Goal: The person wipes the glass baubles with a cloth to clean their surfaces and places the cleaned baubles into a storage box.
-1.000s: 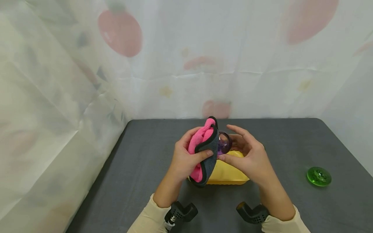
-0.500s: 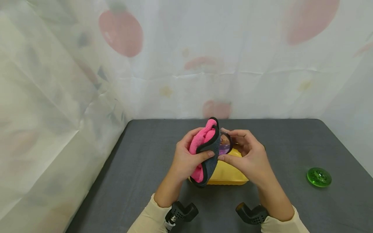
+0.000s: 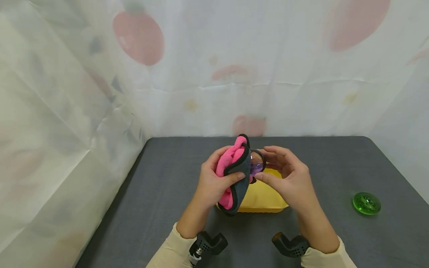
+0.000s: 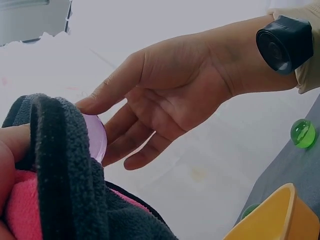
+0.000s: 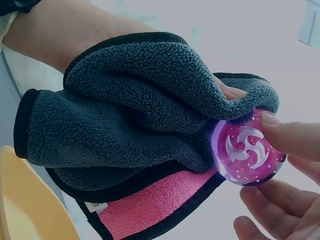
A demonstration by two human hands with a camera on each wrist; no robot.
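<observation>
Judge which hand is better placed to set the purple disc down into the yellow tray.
Right, probably. The right hand pinches the purple disc by its rim and hovers above the yellow tray. The left hand grips the pink and grey cloth bunched against the disc.

Open tabletop (image 3: pixel 167 193) left & front of hands; yellow tray (image 3: pixel 264 195) directly under them, green disc (image 3: pixel 366 203) far right, curtain (image 3: pixel 83 111) close on left.

A grey-and-pink cloth (image 5: pixel 130 125), bunched in the left hand (image 5: pixel 70 35), wraps a purple disc (image 5: pixel 246 148); right hand (image 5: pixel 280 170) fingertips (image 5: pixel 280 132) touch the disc's face beside the cloth.
</observation>
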